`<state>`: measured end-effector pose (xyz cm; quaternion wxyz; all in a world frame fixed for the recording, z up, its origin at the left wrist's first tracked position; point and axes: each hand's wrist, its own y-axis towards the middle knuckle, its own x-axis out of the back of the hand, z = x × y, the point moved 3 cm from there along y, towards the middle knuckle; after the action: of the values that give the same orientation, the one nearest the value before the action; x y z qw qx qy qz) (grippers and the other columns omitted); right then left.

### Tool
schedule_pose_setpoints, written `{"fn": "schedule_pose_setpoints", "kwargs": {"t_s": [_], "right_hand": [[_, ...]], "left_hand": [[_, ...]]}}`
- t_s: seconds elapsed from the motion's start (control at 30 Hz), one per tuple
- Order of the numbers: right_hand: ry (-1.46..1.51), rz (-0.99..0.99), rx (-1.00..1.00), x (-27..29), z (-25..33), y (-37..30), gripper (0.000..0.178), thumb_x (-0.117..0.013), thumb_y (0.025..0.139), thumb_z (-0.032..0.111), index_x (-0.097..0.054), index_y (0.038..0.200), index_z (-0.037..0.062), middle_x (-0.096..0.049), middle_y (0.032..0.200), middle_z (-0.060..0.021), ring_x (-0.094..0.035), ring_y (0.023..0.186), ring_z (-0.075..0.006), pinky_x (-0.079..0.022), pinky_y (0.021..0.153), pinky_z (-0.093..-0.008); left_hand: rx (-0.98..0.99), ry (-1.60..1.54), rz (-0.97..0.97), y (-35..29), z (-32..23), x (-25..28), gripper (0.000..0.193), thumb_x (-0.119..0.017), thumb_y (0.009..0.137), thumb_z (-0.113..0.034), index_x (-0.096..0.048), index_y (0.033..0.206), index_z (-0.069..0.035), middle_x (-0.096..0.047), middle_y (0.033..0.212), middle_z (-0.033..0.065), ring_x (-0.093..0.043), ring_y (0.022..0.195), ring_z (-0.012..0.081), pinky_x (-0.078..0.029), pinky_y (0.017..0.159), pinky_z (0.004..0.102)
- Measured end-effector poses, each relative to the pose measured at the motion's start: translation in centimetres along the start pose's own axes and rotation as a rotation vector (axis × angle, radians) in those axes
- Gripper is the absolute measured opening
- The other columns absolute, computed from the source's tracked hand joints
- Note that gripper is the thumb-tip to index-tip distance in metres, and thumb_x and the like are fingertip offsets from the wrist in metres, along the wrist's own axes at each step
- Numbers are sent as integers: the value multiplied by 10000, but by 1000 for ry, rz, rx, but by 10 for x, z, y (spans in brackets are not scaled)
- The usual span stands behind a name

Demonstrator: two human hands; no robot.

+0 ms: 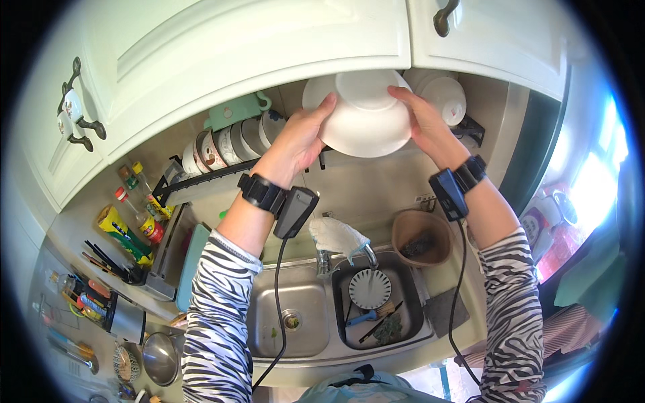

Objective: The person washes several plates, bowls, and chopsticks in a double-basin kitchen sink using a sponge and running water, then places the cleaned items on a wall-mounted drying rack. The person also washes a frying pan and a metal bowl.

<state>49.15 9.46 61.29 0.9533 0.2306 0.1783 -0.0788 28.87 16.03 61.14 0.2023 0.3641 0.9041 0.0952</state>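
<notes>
A large white bowl (367, 129) is raised under the wall cabinets, tilted so that its round foot and outer side show. My left hand (301, 138) is closed on its left rim, thumb pressed against the outside. Gripping the right side is my right hand (424, 121), its thumb near the bowl's foot. The bowl hides part of the black wall rack (208, 169) behind it. Left of my left hand, several bowls (232, 146) stand on edge in that rack. White dishes (446, 101) sit just beyond my right hand.
Below lies a double steel sink (292, 344); its right basin holds a black tub (410, 336) with a white drainer plate and a brush. A cloth (338, 236) hangs over the tap. A brown bin (422, 235) stands behind the sink. White cabinet doors (262, 47) overhang my hands.
</notes>
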Motion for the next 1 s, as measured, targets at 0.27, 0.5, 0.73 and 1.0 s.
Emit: {"fn": "schedule_pose_setpoints", "kwargs": {"t_s": [0.27, 0.5, 0.73, 1.0], "right_hand": [[-205, -122, 85, 4, -12, 44, 562, -747, 770, 274, -535, 1099, -130, -615, 994, -168, -624, 870, -239, -501, 751, -337], [-444, -245, 90, 19, -21, 66, 636, -764, 740, 384, -570, 1092, -108, -632, 1002, -152, -616, 884, -206, -480, 762, -312], [-560, -305, 61, 27, -24, 68, 618, -759, 745, 409, -590, 1093, -73, -629, 1012, -128, -597, 904, -186, -455, 792, -295], [-422, -287, 56, 33, -36, 70, 669, -761, 751, 370, -515, 1183, -77, -590, 1110, -144, -573, 988, -209, -449, 853, -305]], "left_hand": [[56, 304, -306, 58, 7, 14, 671, -779, 758, -324, -512, 1175, 130, -604, 1133, 218, -629, 988, 265, -519, 845, 319], [5, 497, -575, 89, 21, 34, 708, -789, 720, -378, -535, 1142, 132, -606, 1107, 238, -643, 944, 294, -527, 835, 334], [-97, 788, -830, 78, 26, 28, 893, -796, 660, -508, -499, 1195, 142, -510, 1239, 295, -607, 1016, 353, -510, 873, 353], [-70, 245, -546, 95, 42, 29, 665, -756, 782, -247, -425, 1228, 118, -526, 1186, 237, -586, 1035, 326, -534, 834, 451]]}}
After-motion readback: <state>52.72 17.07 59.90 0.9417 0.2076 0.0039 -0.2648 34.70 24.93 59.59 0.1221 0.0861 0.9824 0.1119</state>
